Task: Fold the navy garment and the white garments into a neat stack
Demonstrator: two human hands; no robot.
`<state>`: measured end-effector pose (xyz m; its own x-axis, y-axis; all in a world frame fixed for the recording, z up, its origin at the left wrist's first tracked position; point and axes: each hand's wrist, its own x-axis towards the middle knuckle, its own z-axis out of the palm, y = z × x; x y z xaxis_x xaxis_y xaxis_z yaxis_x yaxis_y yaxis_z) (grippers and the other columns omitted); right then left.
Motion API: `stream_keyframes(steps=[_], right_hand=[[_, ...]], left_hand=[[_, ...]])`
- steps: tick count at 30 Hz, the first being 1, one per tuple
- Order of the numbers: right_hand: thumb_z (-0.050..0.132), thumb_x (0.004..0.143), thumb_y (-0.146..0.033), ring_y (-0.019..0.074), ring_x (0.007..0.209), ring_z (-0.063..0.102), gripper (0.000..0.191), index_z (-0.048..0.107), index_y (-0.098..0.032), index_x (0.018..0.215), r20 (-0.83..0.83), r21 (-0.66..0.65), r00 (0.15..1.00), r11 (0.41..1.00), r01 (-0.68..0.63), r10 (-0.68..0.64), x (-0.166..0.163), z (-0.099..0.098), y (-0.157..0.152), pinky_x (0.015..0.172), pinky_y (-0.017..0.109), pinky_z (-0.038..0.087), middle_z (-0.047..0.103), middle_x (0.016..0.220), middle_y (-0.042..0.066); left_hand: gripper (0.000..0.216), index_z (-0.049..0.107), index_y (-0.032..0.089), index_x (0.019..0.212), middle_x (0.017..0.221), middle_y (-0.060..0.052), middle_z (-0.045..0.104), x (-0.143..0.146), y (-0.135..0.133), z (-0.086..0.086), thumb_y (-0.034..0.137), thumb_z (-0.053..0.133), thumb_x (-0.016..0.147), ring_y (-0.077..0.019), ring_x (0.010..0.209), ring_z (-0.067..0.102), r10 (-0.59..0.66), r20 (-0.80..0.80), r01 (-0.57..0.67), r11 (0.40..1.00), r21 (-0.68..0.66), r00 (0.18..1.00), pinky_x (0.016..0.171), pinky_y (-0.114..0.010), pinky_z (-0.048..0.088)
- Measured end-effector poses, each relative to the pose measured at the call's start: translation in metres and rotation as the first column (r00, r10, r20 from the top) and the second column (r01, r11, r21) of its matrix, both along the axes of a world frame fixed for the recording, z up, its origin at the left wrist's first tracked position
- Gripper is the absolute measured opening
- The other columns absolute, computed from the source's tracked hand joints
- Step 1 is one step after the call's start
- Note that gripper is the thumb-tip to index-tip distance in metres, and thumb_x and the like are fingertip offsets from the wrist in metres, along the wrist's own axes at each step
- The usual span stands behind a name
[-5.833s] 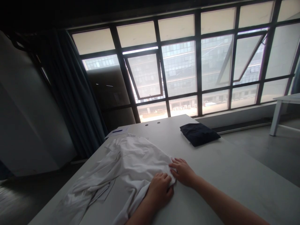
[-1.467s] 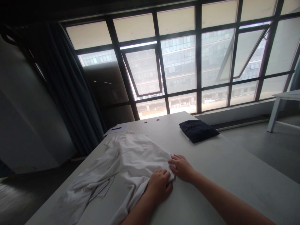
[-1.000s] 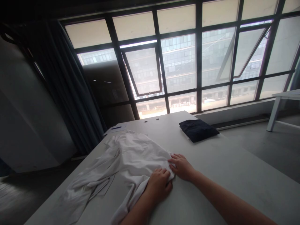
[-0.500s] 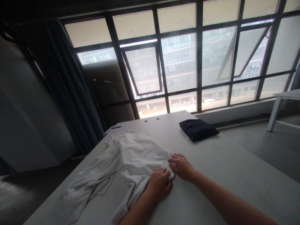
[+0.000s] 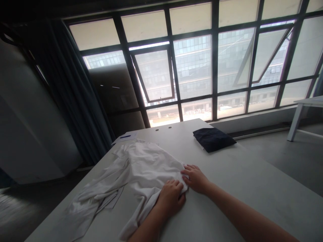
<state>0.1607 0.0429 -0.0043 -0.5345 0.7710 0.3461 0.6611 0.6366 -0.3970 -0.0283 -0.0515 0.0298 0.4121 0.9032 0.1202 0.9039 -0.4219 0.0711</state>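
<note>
A white shirt (image 5: 151, 164) lies spread and wrinkled over the left half of a white table. Its loose folds and what looks like a sleeve (image 5: 85, 201) trail toward the near left. My left hand (image 5: 172, 195) has its fingers curled over the cloth at the right edge, part of which the forearm hides. Just to the right, my right hand (image 5: 195, 178) grips the same edge near a corner, its fingers bent onto the fabric. The hands are close together, and both rest low at the tabletop.
A folded dark navy garment (image 5: 213, 139) lies on the white table (image 5: 227, 188) farther back to the right. Paper with a blue pen (image 5: 125, 136) sits at the far left corner. Behind are windows and a dark curtain (image 5: 73, 90); another white table (image 5: 297, 117) stands at right.
</note>
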Motion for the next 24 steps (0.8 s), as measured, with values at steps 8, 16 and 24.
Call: stream_keyframes(steps=[8, 16, 24], right_hand=[[0.058, 0.096, -0.036, 0.0330, 0.137, 0.055, 0.036, 0.073, -0.030, 0.128, 0.003, -0.008, 1.000, 1.000, -0.003, 0.003, 0.0000, 0.0002, -0.0001, 0.118, 0.054, 0.036, 0.064, 0.147, 0.008], [0.058, 0.095, -0.037, 0.0326, 0.137, 0.055, 0.036, 0.074, -0.029, 0.127, 0.005, -0.004, 1.000, 1.000, -0.003, 0.003, 0.0002, -0.0006, 0.0005, 0.118, 0.053, 0.036, 0.064, 0.146, 0.008], [0.058, 0.096, -0.038, 0.0325, 0.138, 0.054, 0.037, 0.073, -0.029, 0.128, 0.011, -0.009, 1.000, 1.000, 0.000, 0.000, 0.0003, -0.0003, -0.0004, 0.119, 0.053, 0.035, 0.063, 0.147, 0.008]], left_hand=[[0.013, 0.061, 0.028, 0.101, 0.109, -0.003, 0.069, 0.0013, -0.0013, 0.0023, 0.033, 0.061, 0.089, -0.0247, 0.103, 0.062, 0.011, -0.024, -0.011, 1.000, -0.013, 1.000, 0.096, -0.037, 0.046], [0.013, 0.060, 0.027, 0.102, 0.109, -0.004, 0.069, 0.0023, -0.0016, 0.0048, 0.033, 0.061, 0.090, -0.0250, 0.104, 0.062, 0.011, -0.023, -0.012, 1.000, -0.023, 1.000, 0.096, -0.038, 0.046], [0.016, 0.061, 0.027, 0.104, 0.111, -0.004, 0.069, 0.0018, -0.0003, 0.0030, 0.033, 0.062, 0.090, -0.0251, 0.106, 0.061, 0.004, -0.031, -0.005, 0.999, -0.032, 1.000, 0.097, -0.038, 0.046]])
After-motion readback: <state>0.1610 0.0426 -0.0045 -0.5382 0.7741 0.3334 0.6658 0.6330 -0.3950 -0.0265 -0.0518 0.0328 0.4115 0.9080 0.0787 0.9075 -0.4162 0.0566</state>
